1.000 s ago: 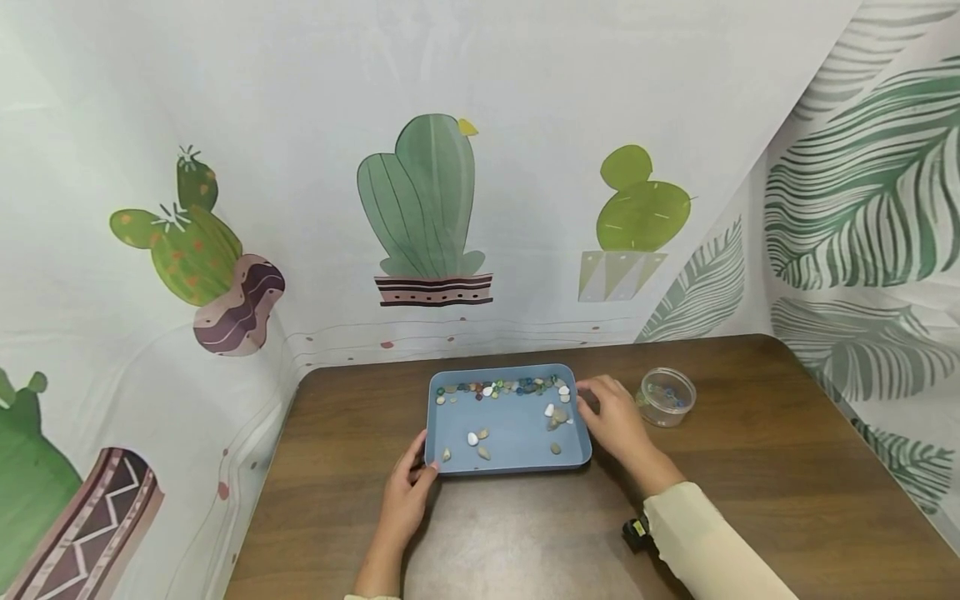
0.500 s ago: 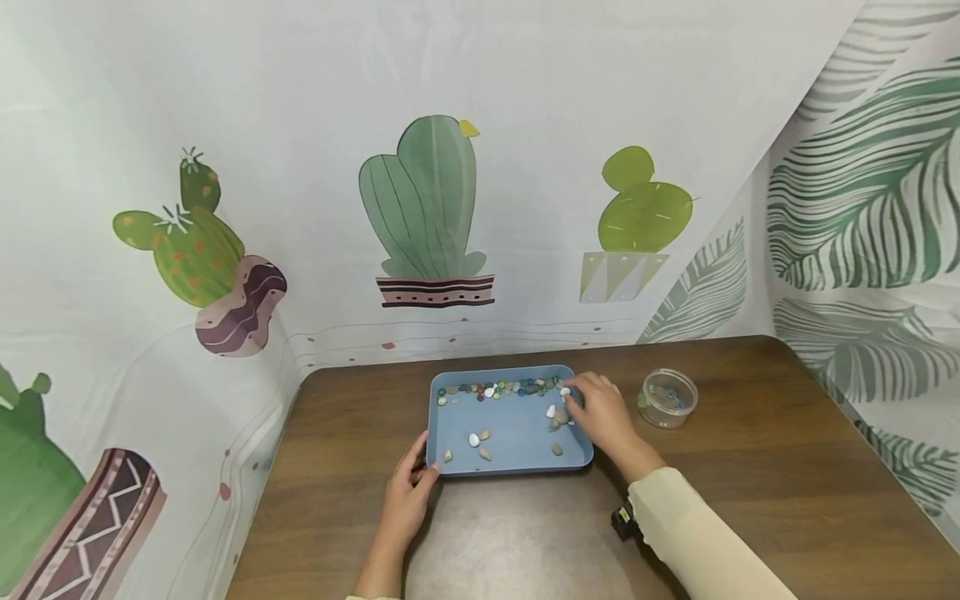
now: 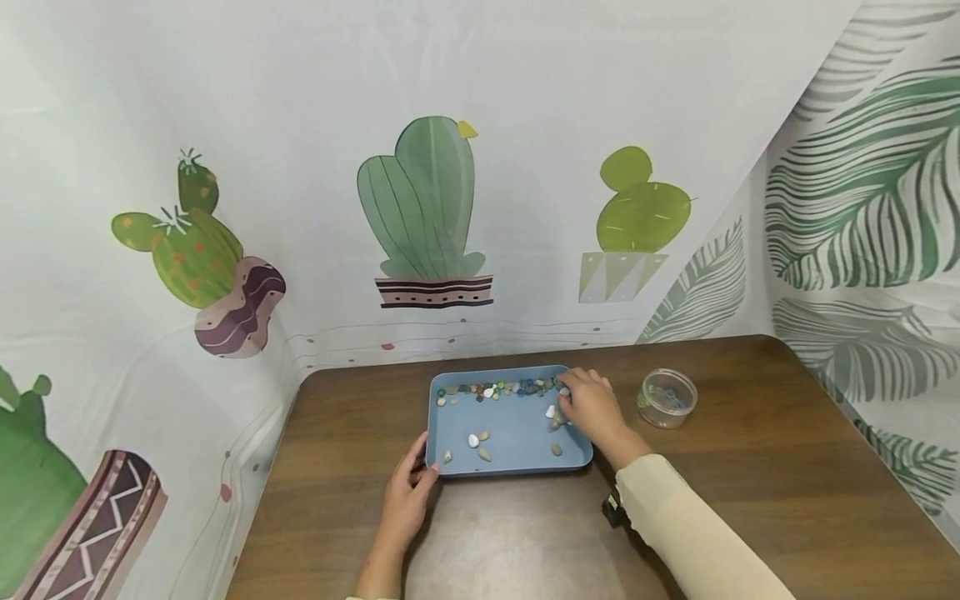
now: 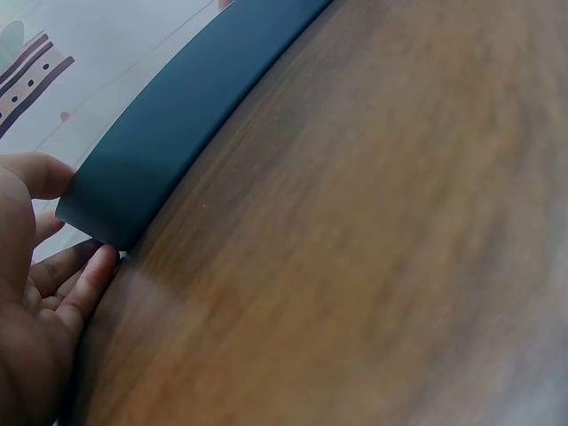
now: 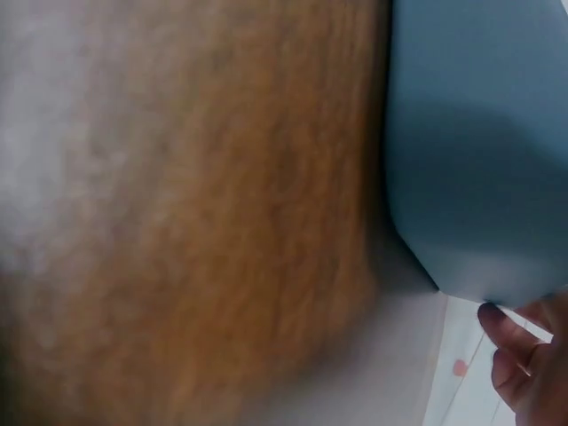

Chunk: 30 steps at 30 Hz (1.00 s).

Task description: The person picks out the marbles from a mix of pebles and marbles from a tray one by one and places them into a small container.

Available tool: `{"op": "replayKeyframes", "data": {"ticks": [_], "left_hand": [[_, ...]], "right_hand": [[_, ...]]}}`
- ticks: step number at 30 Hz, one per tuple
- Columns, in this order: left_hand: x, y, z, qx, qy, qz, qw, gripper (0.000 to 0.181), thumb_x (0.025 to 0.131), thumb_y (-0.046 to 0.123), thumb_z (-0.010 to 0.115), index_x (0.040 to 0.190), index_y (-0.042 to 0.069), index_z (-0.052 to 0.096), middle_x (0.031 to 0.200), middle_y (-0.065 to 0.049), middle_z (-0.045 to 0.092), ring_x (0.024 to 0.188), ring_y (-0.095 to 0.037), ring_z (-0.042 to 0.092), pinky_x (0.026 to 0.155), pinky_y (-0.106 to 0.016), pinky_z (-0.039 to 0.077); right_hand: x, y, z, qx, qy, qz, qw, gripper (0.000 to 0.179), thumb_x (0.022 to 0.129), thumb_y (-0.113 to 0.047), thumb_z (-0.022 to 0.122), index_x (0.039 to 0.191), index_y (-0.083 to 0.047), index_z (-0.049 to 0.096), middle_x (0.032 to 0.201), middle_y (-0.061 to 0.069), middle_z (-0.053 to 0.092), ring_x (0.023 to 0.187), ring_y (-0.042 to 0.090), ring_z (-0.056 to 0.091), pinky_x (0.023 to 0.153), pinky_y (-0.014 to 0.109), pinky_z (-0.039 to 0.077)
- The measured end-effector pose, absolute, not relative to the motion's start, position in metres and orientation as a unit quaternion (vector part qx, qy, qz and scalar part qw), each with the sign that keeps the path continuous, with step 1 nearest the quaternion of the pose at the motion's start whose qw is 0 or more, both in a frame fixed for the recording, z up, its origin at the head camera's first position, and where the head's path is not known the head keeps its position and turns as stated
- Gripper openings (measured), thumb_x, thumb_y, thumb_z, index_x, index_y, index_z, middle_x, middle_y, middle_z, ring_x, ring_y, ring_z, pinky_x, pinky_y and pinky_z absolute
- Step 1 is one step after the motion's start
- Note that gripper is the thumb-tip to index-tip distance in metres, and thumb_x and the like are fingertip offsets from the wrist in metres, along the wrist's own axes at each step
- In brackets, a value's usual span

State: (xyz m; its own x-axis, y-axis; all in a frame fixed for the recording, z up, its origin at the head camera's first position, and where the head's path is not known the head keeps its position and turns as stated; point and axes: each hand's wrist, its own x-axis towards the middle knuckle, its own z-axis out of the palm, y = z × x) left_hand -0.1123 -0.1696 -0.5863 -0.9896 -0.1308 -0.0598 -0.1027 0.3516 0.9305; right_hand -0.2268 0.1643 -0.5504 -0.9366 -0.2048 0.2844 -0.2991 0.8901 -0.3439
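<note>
A blue rectangular tray (image 3: 510,462) lies on the table with pebbles and glass beads in it. My left hand (image 3: 407,492) grips its near left corner; in the left wrist view the thumb is at the rim and fingers are at the bottom edge. My right hand (image 3: 596,408) reaches over the right rim, index finger and thumb on either side of a pale pebble (image 3: 565,392) in the far right corner. I cannot tell whether they pinch it. In the right wrist view, fingertips (image 5: 501,324) show beside the tray's wall (image 5: 479,177), and the pebble is hidden.
Along the tray's far side runs a row of coloured beads and pebbles (image 3: 517,388). Several pebbles lie near the front, including a white pebble (image 3: 473,440). A clear round tub (image 3: 667,400) with a few beads stands right of the tray. Behind the table (image 3: 750,467) hangs a cactus-print cloth (image 3: 525,208).
My right hand has moved left from the tray's right rim to inside it, over the pebbles in the far right corner. The left hand stays at the near left corner.
</note>
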Motion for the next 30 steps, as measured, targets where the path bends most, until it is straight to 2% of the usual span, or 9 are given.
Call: {"op": "replayKeyframes", "data": {"ticks": [9,30], "left_hand": [[-0.112,-0.169,-0.585,0.07,-0.82,-0.568,0.013,0.058,0.097,0.021,0.066,0.151,0.028,0.048,0.137,-0.016,0.06,0.102,-0.019,0.063,0.083,-0.023,0.052],[-0.112,-0.169,-0.586,0.064,-0.819,-0.569,0.025,0.057,0.096,0.017,0.065,0.151,0.023,0.049,0.134,-0.019,0.061,0.103,-0.02,0.063,0.082,-0.022,0.052]], "right_hand": [[-0.228,0.155,-0.546,0.12,-0.976,0.159,0.084,0.042,0.09,-0.02,0.071,0.128,-0.004,0.066,0.126,0.013,0.068,0.112,0.034,0.059,0.089,0.047,0.045],[-0.238,0.147,-0.553,0.09,-0.982,0.145,0.083,0.038,0.09,-0.014,0.068,0.126,-0.004,0.065,0.122,0.016,0.067,0.108,0.036,0.057,0.089,0.047,0.043]]}}
